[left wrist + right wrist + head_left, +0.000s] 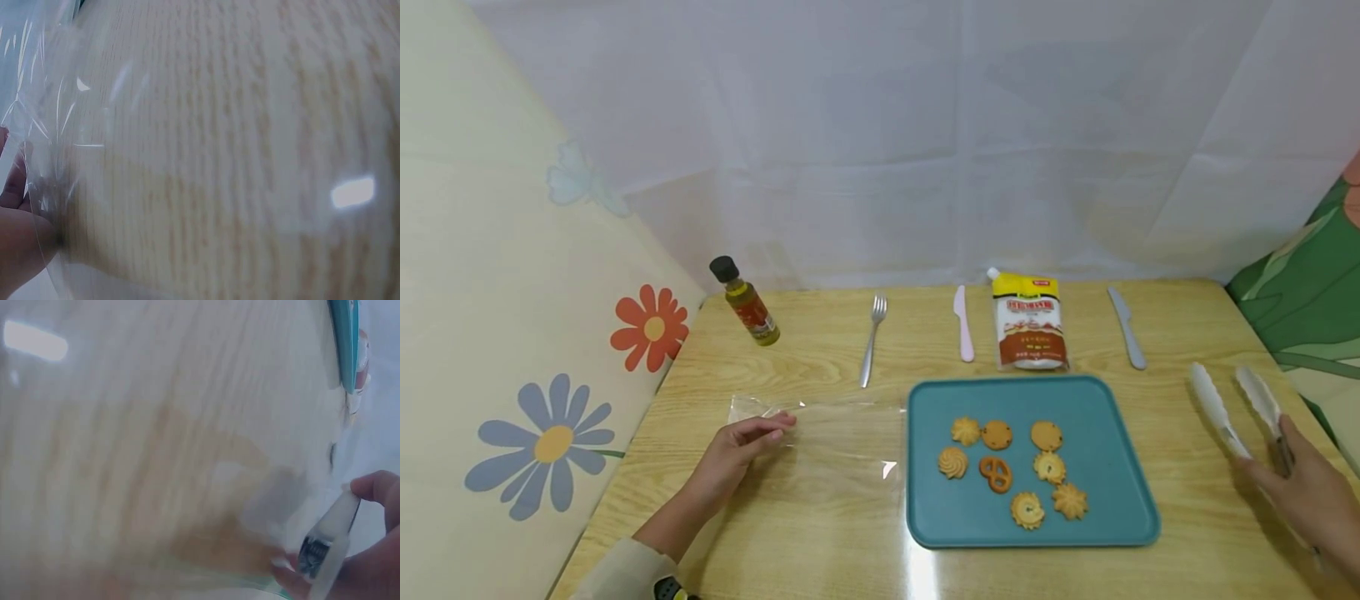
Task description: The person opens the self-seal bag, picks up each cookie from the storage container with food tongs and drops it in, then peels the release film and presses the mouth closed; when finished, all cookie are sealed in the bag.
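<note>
My left hand (730, 462) pinches the upper left part of a clear plastic bag (850, 437) that lies flat on the table beside a teal tray (1112, 517). In the left wrist view the transparent film (59, 112) runs past the thumb and fingers. At the far right, my right hand (1303, 492) holds a pair of tongs (1212, 404), their tips spread apart and pointing away from me. Part of the tongs' handle (334, 519) shows between thumb and fingers in the right wrist view. Several cookies, among them a pretzel-shaped one (996, 473), lie on the tray.
Along the back stand or lie an oil bottle (752, 312) with a black cap, a fork (872, 342), a pink knife (964, 325), a yellow-and-white spouted pouch (1030, 321) and a grey knife (1127, 329). White cloth (850, 150) hangs behind the wooden table (820, 550).
</note>
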{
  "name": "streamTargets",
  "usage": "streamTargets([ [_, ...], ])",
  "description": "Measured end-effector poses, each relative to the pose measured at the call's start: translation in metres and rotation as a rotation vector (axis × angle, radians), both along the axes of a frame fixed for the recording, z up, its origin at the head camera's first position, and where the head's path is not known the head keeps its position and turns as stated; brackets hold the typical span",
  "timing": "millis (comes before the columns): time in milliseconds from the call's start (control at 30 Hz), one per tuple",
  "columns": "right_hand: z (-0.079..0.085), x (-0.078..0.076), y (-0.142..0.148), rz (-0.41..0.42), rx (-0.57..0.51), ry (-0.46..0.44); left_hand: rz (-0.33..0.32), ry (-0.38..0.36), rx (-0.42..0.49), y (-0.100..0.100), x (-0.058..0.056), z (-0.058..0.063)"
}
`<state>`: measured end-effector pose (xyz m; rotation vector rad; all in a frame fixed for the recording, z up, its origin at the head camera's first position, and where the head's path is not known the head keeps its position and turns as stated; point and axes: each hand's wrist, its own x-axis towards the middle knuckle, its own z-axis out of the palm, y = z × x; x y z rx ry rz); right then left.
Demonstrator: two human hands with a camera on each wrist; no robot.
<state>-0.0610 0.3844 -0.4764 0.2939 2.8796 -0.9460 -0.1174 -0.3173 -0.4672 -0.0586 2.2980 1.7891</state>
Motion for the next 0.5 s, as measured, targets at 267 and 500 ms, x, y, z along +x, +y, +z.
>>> streamTargets([
  [267,0.011,-0.001,-0.017,-0.043,0.12,0.177,0.004,-0.005,0.002,0.0,0.0,0.0],
  [500,0.014,-0.005,-0.024,0.029,0.205,0.255,0.002,0.0,0.003,0.0,0.0,-0.001],
])
